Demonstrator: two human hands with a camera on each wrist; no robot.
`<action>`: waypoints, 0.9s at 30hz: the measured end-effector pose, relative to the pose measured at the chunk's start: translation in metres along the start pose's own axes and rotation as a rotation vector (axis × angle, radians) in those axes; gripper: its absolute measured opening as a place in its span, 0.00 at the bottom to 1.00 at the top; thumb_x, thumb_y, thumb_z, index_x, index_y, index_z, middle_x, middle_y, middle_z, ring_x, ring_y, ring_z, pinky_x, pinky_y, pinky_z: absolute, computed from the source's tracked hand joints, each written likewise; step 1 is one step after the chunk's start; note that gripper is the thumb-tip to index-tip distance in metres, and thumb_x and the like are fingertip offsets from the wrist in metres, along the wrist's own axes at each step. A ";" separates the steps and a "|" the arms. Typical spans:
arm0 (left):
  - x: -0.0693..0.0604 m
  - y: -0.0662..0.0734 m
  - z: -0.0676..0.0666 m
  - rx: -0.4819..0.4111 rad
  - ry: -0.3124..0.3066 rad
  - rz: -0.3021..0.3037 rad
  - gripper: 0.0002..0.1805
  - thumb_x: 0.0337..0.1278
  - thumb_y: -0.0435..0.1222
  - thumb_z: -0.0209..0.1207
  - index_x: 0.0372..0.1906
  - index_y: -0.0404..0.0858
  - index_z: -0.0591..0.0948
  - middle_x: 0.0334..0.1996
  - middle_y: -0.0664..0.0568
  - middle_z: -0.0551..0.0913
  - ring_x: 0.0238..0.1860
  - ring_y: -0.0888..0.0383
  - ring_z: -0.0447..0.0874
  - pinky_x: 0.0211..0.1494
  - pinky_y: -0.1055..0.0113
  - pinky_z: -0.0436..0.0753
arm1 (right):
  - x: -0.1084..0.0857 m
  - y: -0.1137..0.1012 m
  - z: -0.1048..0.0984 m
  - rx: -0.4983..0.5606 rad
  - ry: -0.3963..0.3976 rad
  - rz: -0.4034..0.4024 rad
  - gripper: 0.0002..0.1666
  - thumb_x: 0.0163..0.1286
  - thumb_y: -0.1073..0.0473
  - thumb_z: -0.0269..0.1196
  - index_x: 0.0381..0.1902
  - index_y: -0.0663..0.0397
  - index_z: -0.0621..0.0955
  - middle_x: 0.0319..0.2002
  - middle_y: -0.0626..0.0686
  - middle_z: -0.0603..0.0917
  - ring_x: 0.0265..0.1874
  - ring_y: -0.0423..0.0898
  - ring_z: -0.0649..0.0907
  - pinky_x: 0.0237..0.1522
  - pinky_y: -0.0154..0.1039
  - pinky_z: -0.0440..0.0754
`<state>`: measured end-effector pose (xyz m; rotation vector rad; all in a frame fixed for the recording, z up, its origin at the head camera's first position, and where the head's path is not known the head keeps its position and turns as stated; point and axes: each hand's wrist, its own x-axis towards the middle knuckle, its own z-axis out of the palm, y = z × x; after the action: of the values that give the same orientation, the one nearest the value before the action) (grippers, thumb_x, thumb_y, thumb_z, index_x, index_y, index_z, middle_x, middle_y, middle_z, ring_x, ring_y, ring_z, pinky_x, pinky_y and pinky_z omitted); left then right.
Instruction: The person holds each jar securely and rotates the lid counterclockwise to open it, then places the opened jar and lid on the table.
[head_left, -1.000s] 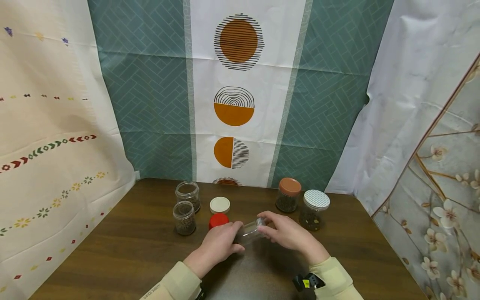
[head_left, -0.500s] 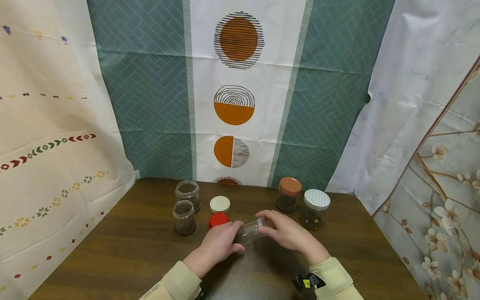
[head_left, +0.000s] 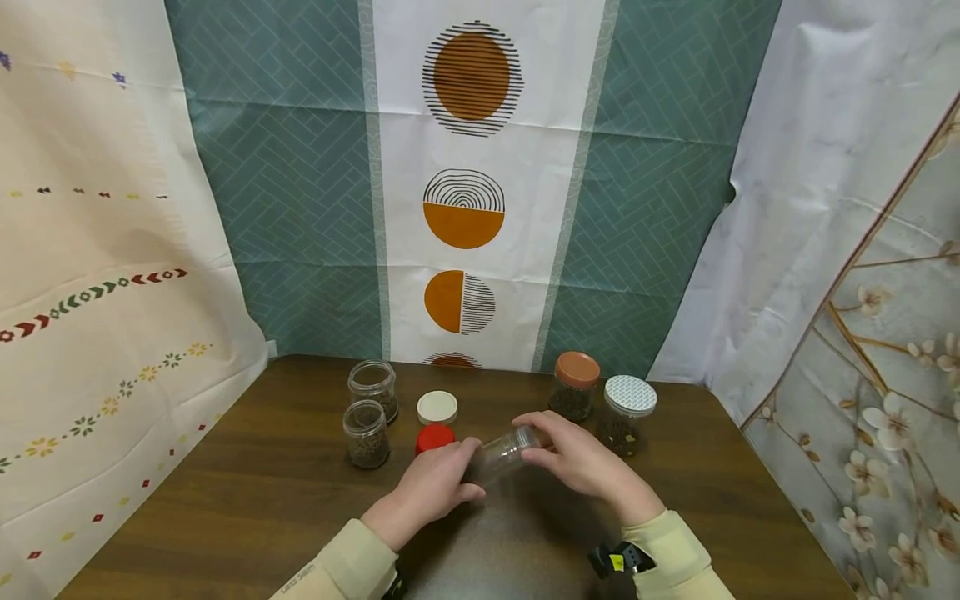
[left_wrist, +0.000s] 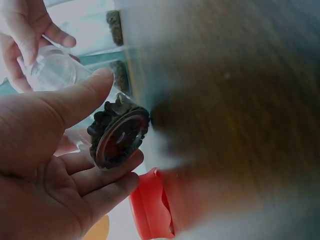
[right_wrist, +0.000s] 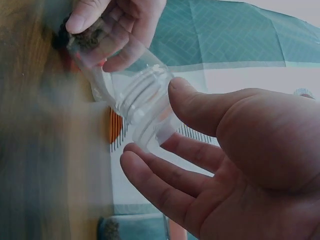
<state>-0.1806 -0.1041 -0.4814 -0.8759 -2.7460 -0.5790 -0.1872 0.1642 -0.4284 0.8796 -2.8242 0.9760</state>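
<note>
My left hand [head_left: 431, 487] grips the bottom end of a clear plastic jar [head_left: 500, 456], which is tilted above the table. Dark, lumpy contents [left_wrist: 117, 122] lie at the jar's base, between my left thumb and fingers. At the lidless, threaded mouth [right_wrist: 150, 95], my right hand [head_left: 581, 458] holds the rim between thumb and fingers. A red lid [head_left: 435, 437] stands just beyond my left hand, partly covered by it. Behind that lies a cream lid [head_left: 437, 407].
Two lidless jars with dark contents, a smaller jar [head_left: 367, 437] and a wider jar [head_left: 372, 385], stand at left. At right are an orange-lidded jar [head_left: 574, 387] and a jar with a patterned white lid [head_left: 628, 412]. A patterned cloth [head_left: 480, 192] hangs behind the table [head_left: 247, 483].
The jar's mouth and my right hand have risen slightly, and a little more of the jar shows between my hands. The whole head view has shifted a little.
</note>
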 end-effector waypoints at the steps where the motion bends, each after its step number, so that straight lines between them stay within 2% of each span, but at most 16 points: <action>1: 0.000 -0.001 0.000 -0.005 -0.010 -0.005 0.33 0.56 0.44 0.84 0.61 0.37 0.80 0.44 0.49 0.88 0.41 0.51 0.88 0.47 0.53 0.87 | 0.000 0.000 -0.001 -0.002 0.007 0.014 0.25 0.80 0.56 0.71 0.71 0.51 0.81 0.58 0.48 0.84 0.49 0.46 0.85 0.53 0.51 0.85; 7: 0.001 -0.002 0.001 -0.073 -0.054 -0.035 0.31 0.62 0.43 0.80 0.62 0.37 0.77 0.49 0.46 0.88 0.48 0.48 0.90 0.53 0.50 0.87 | -0.001 0.003 -0.004 -0.054 0.073 0.068 0.25 0.79 0.57 0.72 0.70 0.50 0.82 0.58 0.51 0.84 0.50 0.52 0.86 0.53 0.54 0.84; 12: 0.008 -0.001 0.005 -0.162 -0.070 -0.068 0.31 0.60 0.40 0.81 0.58 0.37 0.74 0.48 0.46 0.79 0.42 0.48 0.85 0.47 0.51 0.86 | 0.000 0.003 -0.004 -0.113 0.091 0.096 0.24 0.77 0.57 0.73 0.68 0.52 0.83 0.57 0.54 0.85 0.49 0.53 0.86 0.53 0.56 0.84; 15: 0.015 -0.001 0.005 -0.216 -0.085 -0.084 0.31 0.59 0.39 0.81 0.58 0.37 0.74 0.47 0.45 0.76 0.39 0.49 0.81 0.45 0.51 0.84 | 0.001 0.003 -0.003 -0.145 0.097 0.114 0.23 0.76 0.58 0.74 0.66 0.52 0.84 0.56 0.53 0.85 0.50 0.53 0.87 0.55 0.57 0.84; 16: 0.018 -0.005 0.010 -0.215 -0.074 -0.066 0.31 0.60 0.41 0.81 0.58 0.37 0.75 0.46 0.45 0.77 0.40 0.50 0.81 0.44 0.52 0.84 | 0.002 0.003 -0.003 -0.158 0.100 0.115 0.23 0.76 0.59 0.75 0.66 0.53 0.84 0.56 0.53 0.86 0.50 0.53 0.87 0.55 0.57 0.84; 19: 0.027 -0.009 0.011 -0.224 -0.074 -0.068 0.30 0.59 0.42 0.81 0.57 0.38 0.76 0.44 0.48 0.80 0.42 0.52 0.81 0.46 0.52 0.83 | 0.002 0.004 -0.004 -0.196 0.113 0.132 0.23 0.74 0.59 0.76 0.64 0.53 0.85 0.54 0.53 0.86 0.49 0.53 0.87 0.55 0.58 0.85; 22: 0.036 -0.013 0.012 -0.233 -0.073 -0.104 0.30 0.59 0.42 0.82 0.57 0.38 0.75 0.40 0.52 0.81 0.40 0.54 0.81 0.45 0.54 0.82 | 0.003 0.006 -0.005 -0.230 0.108 0.144 0.23 0.73 0.57 0.77 0.63 0.53 0.85 0.53 0.54 0.87 0.50 0.54 0.87 0.55 0.60 0.84; 24: 0.040 -0.010 0.007 -0.253 -0.082 -0.153 0.31 0.57 0.39 0.83 0.55 0.37 0.75 0.38 0.53 0.81 0.36 0.54 0.80 0.43 0.55 0.81 | 0.005 0.009 -0.004 -0.243 0.096 0.157 0.24 0.73 0.56 0.77 0.63 0.53 0.85 0.55 0.55 0.87 0.53 0.56 0.87 0.57 0.61 0.84; 27: 0.047 -0.009 0.006 -0.254 -0.086 -0.166 0.31 0.56 0.38 0.83 0.54 0.37 0.74 0.36 0.51 0.82 0.34 0.53 0.81 0.41 0.54 0.81 | 0.007 0.013 -0.002 -0.261 0.074 0.179 0.24 0.73 0.55 0.77 0.63 0.54 0.85 0.57 0.56 0.88 0.57 0.58 0.87 0.60 0.62 0.83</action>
<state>-0.2238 -0.0841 -0.4756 -0.7419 -2.8848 -0.9591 -0.2001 0.1699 -0.4322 0.5606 -2.9135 0.6170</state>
